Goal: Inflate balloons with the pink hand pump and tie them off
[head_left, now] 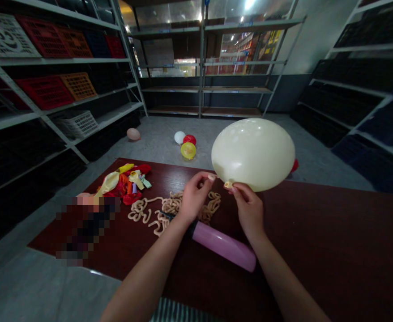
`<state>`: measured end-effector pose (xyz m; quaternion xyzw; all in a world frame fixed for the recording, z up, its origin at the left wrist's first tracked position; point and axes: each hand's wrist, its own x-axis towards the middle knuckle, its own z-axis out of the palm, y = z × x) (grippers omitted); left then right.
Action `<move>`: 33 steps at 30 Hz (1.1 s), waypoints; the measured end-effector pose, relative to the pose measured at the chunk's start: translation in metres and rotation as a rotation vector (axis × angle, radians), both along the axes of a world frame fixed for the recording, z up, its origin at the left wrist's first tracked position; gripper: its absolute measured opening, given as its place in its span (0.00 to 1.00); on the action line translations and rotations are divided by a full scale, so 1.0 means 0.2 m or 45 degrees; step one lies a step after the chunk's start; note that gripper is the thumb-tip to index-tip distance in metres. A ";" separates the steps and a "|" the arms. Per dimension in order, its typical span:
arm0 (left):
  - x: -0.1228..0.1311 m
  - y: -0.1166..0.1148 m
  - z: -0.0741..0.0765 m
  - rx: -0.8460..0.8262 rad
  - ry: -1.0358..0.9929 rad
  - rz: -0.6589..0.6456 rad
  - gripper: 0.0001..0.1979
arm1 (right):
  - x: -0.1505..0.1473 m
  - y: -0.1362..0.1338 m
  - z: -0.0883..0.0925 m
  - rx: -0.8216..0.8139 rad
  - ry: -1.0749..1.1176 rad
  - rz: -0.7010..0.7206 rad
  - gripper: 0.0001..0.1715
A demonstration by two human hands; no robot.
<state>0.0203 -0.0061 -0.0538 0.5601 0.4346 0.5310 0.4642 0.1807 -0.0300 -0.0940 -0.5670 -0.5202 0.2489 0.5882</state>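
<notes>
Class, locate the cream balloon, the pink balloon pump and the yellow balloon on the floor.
Cream balloon [253, 154], head view, middle of body.
Pink balloon pump [224, 246], head view, barrel.
Yellow balloon [188, 150], head view, centre.

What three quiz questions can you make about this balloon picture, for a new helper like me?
1. What colour is the big balloon pinched by the left hand and right hand?
2. True or false: the pink balloon pump lies on the dark red table.
3. Where is the yellow balloon?
A. On the table
B. On the floor
C. On a shelf

Key: 1. Pale cream; 2. True; 3. B
</notes>
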 end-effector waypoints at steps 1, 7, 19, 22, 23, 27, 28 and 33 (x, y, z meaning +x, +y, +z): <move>0.00 -0.02 0.01 0.142 0.091 -0.045 0.09 | 0.00 -0.01 0.01 -0.014 -0.038 0.019 0.14; 0.01 -0.07 0.00 0.417 0.091 -0.112 0.13 | -0.05 -0.04 0.05 -0.087 -0.150 0.263 0.17; -0.01 -0.03 0.02 0.625 0.088 -0.259 0.15 | -0.04 -0.06 0.14 -0.180 0.349 0.449 0.11; -0.01 -0.02 0.01 0.623 0.076 -0.316 0.18 | -0.02 -0.05 0.13 -0.167 0.468 0.489 0.10; -0.01 -0.02 0.01 0.632 0.076 -0.332 0.19 | -0.01 -0.04 0.12 -0.169 0.479 0.502 0.10; 0.00 -0.02 0.01 0.746 0.132 -0.322 0.18 | -0.01 -0.04 0.11 -0.180 0.500 0.512 0.09; 0.00 -0.02 0.01 0.771 0.150 -0.302 0.16 | -0.01 -0.04 0.11 -0.168 0.503 0.497 0.10; 0.03 -0.05 -0.02 0.851 0.194 -0.126 0.08 | -0.03 -0.04 0.11 -0.085 0.463 0.432 0.07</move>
